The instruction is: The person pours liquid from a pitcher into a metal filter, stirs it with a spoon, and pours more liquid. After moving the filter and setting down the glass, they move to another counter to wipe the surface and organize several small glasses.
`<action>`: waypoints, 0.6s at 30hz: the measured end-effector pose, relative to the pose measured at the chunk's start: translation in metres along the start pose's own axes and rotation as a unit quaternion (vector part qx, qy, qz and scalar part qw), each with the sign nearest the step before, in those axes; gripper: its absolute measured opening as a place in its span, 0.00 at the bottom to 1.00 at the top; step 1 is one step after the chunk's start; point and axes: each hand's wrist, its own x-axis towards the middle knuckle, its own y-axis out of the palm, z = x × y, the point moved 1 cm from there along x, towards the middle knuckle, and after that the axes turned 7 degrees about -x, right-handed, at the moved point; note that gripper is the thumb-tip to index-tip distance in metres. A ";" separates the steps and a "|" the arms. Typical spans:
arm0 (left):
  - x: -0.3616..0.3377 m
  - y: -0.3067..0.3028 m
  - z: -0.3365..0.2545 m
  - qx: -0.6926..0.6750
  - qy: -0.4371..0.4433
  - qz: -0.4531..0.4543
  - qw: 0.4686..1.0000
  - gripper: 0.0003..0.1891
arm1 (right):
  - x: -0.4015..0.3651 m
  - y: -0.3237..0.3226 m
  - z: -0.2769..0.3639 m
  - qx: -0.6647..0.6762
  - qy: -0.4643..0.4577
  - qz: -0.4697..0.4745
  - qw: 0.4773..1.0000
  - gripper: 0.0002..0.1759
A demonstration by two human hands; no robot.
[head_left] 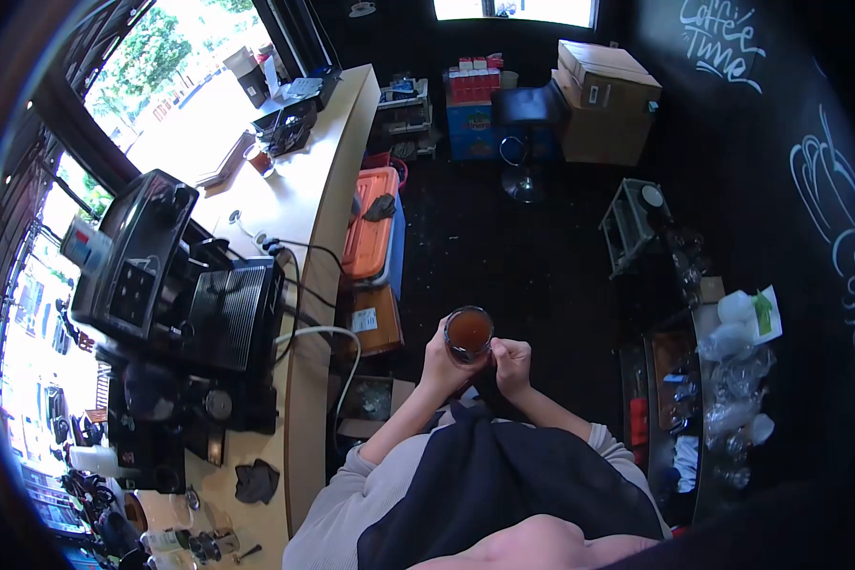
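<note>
Behind the counter of a small coffee stand, a person holds a clear cup (pixel 468 332) of reddish-brown drink at chest height, out over the dark floor and clear of the work surface (pixel 325 180). The left hand (pixel 440 361) is wrapped around the cup's side, fingers closed on it. It bears the weight and keeps the cup upright, and with the drink close to the brim that looks like a guard against spilling. The right hand (pixel 513 364) sits curled and narrow against the opposite side. It touches the cup, but from here it is impossible to tell whether it grips or only steadies.

To the person's left, the long pale surface carries a black coffee machine (pixel 138 266), placed near the windows with its cables (pixel 299 249) trailing along the edge. A dark cloth (pixel 255 480) lies nearer the body, within easy reach of the machine. Stock is kept low and out of the walkway. An orange-lidded crate (pixel 370 228) is tucked under the surface, and cardboard boxes (pixel 603 100) are stacked against the far wall beside a row of red cartons (pixel 475 81) and a black stool (pixel 527 114). To the right, bagged plastic cups (pixel 736 380) crowd a side shelf. "Coffee Time" is chalked on the black wall (pixel 722 43).
</note>
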 end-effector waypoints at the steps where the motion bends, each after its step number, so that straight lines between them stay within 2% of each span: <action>1: 0.016 0.000 0.008 -0.007 -0.011 -0.005 1.000 0.34 | 0.017 0.002 -0.004 -0.001 -0.002 0.001 1.000 0.23; 5: 0.081 -0.002 0.036 0.031 0.016 -0.015 0.999 0.34 | 0.086 0.010 -0.027 0.004 0.007 0.016 1.000 0.23; 12: 0.179 0.009 0.079 0.000 -0.069 -0.008 0.998 0.34 | 0.189 0.021 -0.070 0.014 0.033 -0.010 0.999 0.24; 15: 0.221 0.011 0.101 0.013 -0.048 -0.026 0.998 0.29 | 0.233 0.026 -0.089 0.031 0.039 -0.008 0.999 0.25; 18: 0.264 0.010 0.124 0.016 -0.062 -0.039 0.997 0.30 | 0.286 0.031 -0.105 0.024 0.047 0.029 0.998 0.25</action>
